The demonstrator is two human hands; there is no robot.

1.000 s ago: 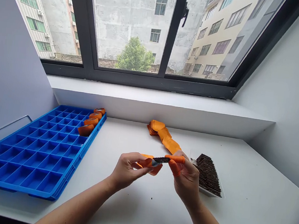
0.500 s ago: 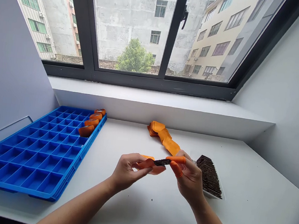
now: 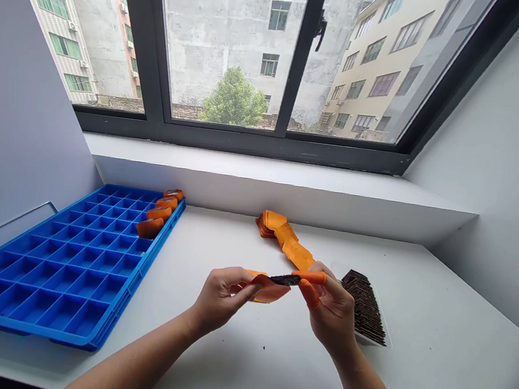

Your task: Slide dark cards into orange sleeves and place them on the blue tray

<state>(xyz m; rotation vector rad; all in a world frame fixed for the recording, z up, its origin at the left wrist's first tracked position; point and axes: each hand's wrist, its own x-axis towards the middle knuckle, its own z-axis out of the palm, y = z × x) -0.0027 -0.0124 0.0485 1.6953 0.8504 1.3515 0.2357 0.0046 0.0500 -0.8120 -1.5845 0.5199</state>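
My left hand [image 3: 221, 297] pinches an orange packet [image 3: 271, 292] between thumb and fingers, above the middle of the table. A thin dark flat piece [image 3: 285, 280] lies at the packet's mouth; how deep it goes inside is hidden. On its other end, my right hand [image 3: 331, 307] is closed, with orange covers on thumb and forefinger. Just beyond that hand, a row of overlapping orange packets [image 3: 297, 253] trails from a stack. To its right, many similar dark pieces [image 3: 364, 305] stand lined up in a clear tray.
A blue compartment tray [image 3: 95, 332] covers the left side, with several orange packets [image 3: 150, 227] in its right column. Behind it are a wire handle [image 3: 17, 221] and a white panel [image 3: 14, 107]. Dark crumbs dot the white table [image 3: 218, 375]. The window ledge [image 3: 282, 200] bounds the back.
My right hand has shifted slightly to the right along with the end of the dark piece. The packet's open flap has shifted a little too. My left hand stays nearly still.
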